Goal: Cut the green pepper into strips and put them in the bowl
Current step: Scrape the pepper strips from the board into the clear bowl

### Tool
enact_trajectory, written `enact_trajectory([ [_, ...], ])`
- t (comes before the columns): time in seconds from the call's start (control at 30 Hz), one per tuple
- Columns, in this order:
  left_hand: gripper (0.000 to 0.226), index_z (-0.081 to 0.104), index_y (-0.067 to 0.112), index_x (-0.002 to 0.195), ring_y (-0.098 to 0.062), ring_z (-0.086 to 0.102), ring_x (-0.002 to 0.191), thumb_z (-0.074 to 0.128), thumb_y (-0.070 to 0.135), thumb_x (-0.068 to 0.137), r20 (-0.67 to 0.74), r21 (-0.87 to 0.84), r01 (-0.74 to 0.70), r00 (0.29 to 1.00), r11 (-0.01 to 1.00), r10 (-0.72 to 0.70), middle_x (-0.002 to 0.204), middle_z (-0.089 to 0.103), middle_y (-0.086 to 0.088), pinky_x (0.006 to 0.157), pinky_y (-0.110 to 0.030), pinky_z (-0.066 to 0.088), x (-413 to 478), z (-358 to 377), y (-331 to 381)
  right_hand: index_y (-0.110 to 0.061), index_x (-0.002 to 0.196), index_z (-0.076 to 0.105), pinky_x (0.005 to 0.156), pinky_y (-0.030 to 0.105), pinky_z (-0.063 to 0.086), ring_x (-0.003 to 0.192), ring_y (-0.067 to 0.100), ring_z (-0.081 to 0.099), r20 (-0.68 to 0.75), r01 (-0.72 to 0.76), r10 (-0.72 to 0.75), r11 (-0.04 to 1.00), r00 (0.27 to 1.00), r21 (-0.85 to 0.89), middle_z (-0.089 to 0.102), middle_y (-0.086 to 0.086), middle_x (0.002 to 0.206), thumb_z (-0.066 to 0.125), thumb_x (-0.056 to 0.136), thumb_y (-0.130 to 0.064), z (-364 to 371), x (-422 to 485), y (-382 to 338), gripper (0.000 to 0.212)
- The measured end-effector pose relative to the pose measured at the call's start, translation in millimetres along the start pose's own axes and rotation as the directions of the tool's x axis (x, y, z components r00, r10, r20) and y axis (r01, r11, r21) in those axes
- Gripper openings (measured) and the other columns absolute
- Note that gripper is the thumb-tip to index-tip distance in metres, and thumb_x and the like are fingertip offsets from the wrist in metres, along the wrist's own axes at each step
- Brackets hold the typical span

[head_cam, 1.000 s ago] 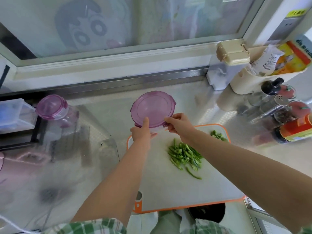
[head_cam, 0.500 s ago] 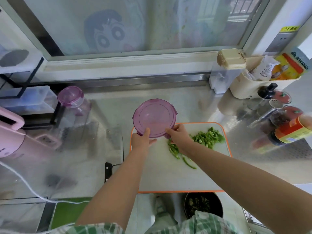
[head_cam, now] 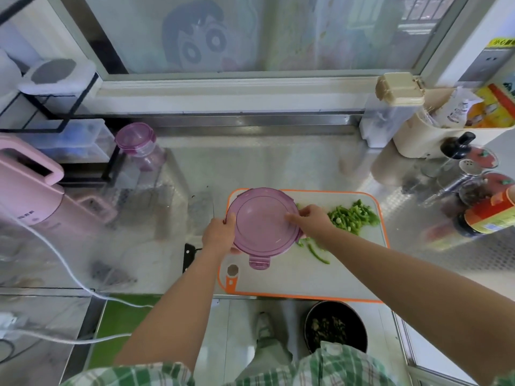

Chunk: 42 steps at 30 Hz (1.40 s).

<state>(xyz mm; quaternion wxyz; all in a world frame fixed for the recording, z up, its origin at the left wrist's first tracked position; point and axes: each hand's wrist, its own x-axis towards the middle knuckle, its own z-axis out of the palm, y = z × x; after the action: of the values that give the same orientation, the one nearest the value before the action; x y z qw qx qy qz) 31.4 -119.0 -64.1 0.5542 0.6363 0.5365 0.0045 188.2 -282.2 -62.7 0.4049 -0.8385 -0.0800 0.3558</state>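
A round bowl with a translucent purple lid point(head_cam: 262, 227) is over the left part of the white cutting board with the orange rim point(head_cam: 306, 280). My left hand point(head_cam: 218, 234) grips the bowl's left edge. My right hand point(head_cam: 312, 218) lies on the lid's right side, fingers over the top. A pile of green pepper strips point(head_cam: 352, 217) lies on the board to the right of my right hand. A few more strips point(head_cam: 316, 250) lie just below my right wrist. The inside of the bowl is hidden by the lid.
A black knife handle point(head_cam: 189, 256) lies left of the board. A pink appliance point(head_cam: 30, 190) with a white cord stands at the left, a purple-lidded jar point(head_cam: 139, 147) behind it. Sauce bottles and shakers point(head_cam: 479, 196) crowd the right. A dark pan point(head_cam: 335, 327) sits below the counter edge.
Both hands have brought the lidded bowl nearer, from beyond the board's far edge onto its left part. The camera has tilted further down.
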Motion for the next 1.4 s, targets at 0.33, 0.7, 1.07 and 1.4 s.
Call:
enact_trajectory([
  [0.33, 0.047, 0.061, 0.011, 0.089, -0.029, 0.072, 0.068, 0.051, 0.056, 0.092, -0.009, 0.003, -0.092, 0.996, 0.996, 0.092, 0.083, 0.070, -0.008, 0.073, -0.049, 0.059, -17, 4, -6, -0.009, 0.087, 0.043, 0.044, 0.025, 0.041, 0.049, 0.016, 0.046, 0.035, -0.056, 0.050, 0.978, 0.998, 0.200, 0.046, 0.005, 0.068, 0.070, 0.082, -0.045, 9, -3, 17, 0.045],
  [0.7, 0.057, 0.057, 0.013, 0.083, -0.024, 0.066, 0.081, 0.058, 0.070, 0.076, -0.090, 0.010, -0.109, 0.990, 0.994, 0.110, 0.085, 0.067, -0.005, 0.077, -0.042, 0.056, -12, 5, -14, -0.017, 0.088, 0.043, 0.065, 0.040, 0.050, 0.069, 0.021, 0.053, -0.141, 0.051, -0.027, 0.984, 0.990, 0.172, 0.053, 0.004, 0.082, 0.069, 0.081, -0.051, 22, -10, 27, 0.043],
  [1.07, 0.038, 0.046, 0.020, 0.070, -0.034, 0.064, 0.077, 0.059, 0.049, 0.090, 0.071, 0.040, -0.253, 0.966, 0.967, 0.250, 0.075, 0.057, -0.013, 0.073, -0.052, 0.058, -2, -12, -12, -0.014, 0.130, 0.046, 0.091, 0.036, 0.046, 0.102, 0.022, 0.059, -0.030, 0.205, -0.207, 0.977, 0.978, -0.065, 0.056, 0.001, 0.122, 0.058, 0.088, -0.054, 2, -2, -14, 0.059],
  [1.4, 0.047, 0.053, 0.011, 0.116, -0.020, 0.056, 0.100, 0.067, 0.045, 0.086, -0.093, 0.121, -0.226, 0.967, 0.967, 0.238, 0.109, 0.057, 0.001, 0.085, -0.029, 0.042, 11, -5, -1, -0.017, 0.073, 0.041, 0.055, 0.031, 0.032, 0.063, 0.018, 0.046, -0.054, 0.095, -0.110, 0.969, 0.992, -0.228, 0.047, -0.001, 0.069, 0.051, 0.083, -0.068, 29, -1, -19, 0.054],
])
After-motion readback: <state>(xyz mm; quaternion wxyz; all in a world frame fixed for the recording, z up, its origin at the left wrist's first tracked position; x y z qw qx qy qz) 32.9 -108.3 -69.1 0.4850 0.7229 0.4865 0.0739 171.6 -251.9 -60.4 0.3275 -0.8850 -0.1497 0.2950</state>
